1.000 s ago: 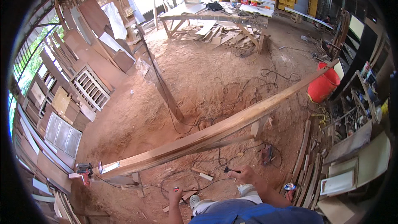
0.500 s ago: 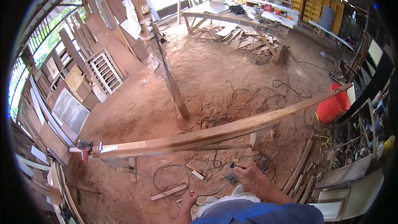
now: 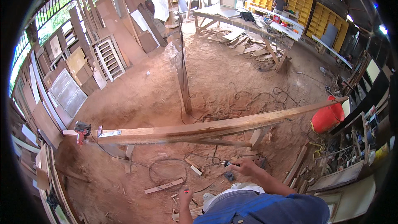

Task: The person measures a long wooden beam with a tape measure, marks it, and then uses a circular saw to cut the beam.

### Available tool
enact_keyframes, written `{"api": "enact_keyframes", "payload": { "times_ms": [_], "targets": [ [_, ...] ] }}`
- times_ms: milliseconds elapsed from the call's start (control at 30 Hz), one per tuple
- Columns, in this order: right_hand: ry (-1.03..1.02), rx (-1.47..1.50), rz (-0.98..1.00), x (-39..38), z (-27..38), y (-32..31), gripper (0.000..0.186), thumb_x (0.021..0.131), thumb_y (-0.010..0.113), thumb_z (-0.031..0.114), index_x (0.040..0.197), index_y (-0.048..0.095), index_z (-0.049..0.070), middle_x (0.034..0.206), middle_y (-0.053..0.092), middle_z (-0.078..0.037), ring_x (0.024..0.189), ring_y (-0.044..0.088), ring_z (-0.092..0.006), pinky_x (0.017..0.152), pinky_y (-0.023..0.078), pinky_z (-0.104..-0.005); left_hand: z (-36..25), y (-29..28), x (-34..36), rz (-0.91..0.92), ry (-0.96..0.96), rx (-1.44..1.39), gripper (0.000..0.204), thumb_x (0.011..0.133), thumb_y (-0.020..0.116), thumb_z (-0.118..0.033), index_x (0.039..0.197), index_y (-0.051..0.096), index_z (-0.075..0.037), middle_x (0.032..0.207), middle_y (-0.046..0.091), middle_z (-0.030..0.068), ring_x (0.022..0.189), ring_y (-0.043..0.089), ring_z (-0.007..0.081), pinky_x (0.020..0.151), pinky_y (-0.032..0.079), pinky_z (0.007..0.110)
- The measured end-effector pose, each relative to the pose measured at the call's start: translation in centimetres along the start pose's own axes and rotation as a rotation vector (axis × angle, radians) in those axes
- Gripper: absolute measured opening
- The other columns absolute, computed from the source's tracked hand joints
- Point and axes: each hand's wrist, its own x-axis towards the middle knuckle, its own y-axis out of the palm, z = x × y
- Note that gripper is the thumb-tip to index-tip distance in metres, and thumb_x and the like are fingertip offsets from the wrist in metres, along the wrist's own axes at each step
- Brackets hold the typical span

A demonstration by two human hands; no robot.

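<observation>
My left hand (image 3: 185,198) is closed around a small red-and-black object (image 3: 186,191); its kind is too small to tell. A little farther to the right, my right hand (image 3: 245,166) grips a small black object (image 3: 226,163) that looks like a cord's plug. Beyond both hands a long wooden beam (image 3: 199,130) lies across low wooden supports. At its left end sits a red-and-dark power tool (image 3: 82,132), with a dark cord (image 3: 120,157) trailing over the ground. Beside the tool, a metal square (image 3: 110,133) rests on the beam.
Wood offcuts (image 3: 163,186) and looped cords lie on the dusty floor. A red bucket (image 3: 327,117) stands by the beam's right end. A wooden post (image 3: 183,83) rises behind it. Boards lean at left, cluttered shelves stand at right, and a person (image 3: 280,3) is near a far worktable (image 3: 226,16).
My view has shifted, so the beam sits higher in the picture. My right hand has moved slightly nearer the beam's supports in view; both hands keep their holds.
</observation>
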Motion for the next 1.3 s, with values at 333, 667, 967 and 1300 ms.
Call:
{"api": "enact_keyframes", "payload": {
  "times_ms": [333, 667, 967, 1300],
  "targets": [
    [-0.057, 0.121, -0.020, 1.2, 0.2, 0.5, 0.050, 0.095, 0.065, 0.053, 0.125, 0.074, 0.014, 0.110, 0.074, -0.021, 0.105, 0.070, -0.0418, 0.088, 0.055, -0.0471, -2.1, 1.6, 0.0, 0.110, -0.142, -0.203, 0.022, 0.081, 0.072, -0.018, 0.091, 0.065, -0.001, 0.077, 0.067, 0.0088, 0.065, 0.070, 0.0192, 0.058, 0.054, 0.035],
    [-0.135, 0.116, 0.101, 2.7, -6.3, -1.7, 0.044, 0.098, 0.063, 0.051, 0.122, 0.074, 0.015, 0.106, 0.074, -0.021, 0.100, 0.069, -0.0425, 0.086, 0.055, -0.0469, -5.7, 6.8, -2.8, 0.117, -0.269, -0.467, 0.015, 0.086, 0.069, -0.016, 0.093, 0.064, -0.003, 0.075, 0.065, 0.0089, 0.061, 0.067, 0.0203, 0.056, 0.056, 0.033],
    [-0.060, 0.200, 0.337, 4.1, -18.9, 1.5, 0.042, 0.096, 0.068, 0.047, 0.108, 0.075, 0.006, 0.104, 0.073, -0.021, 0.098, 0.070, -0.0374, 0.086, 0.053, -0.0475, -8.2, 17.1, -7.5, 0.110, -0.532, -0.943, 0.031, 0.095, 0.057, -0.032, 0.099, 0.065, -0.003, 0.076, 0.067, 0.0118, 0.068, 0.069, 0.0269, 0.066, 0.059, 0.041],
    [0.180, 0.074, 0.617, 9.9, -25.7, 10.5, 0.044, 0.096, 0.066, 0.039, 0.120, 0.068, 0.003, 0.107, 0.072, -0.026, 0.101, 0.072, -0.0373, 0.087, 0.055, -0.0462, -6.3, 25.7, -11.4, 0.252, -0.552, -1.085, 0.015, 0.094, 0.068, -0.022, 0.093, 0.065, -0.007, 0.077, 0.065, 0.0050, 0.067, 0.063, 0.0181, 0.057, 0.051, 0.033]
  ]
}}
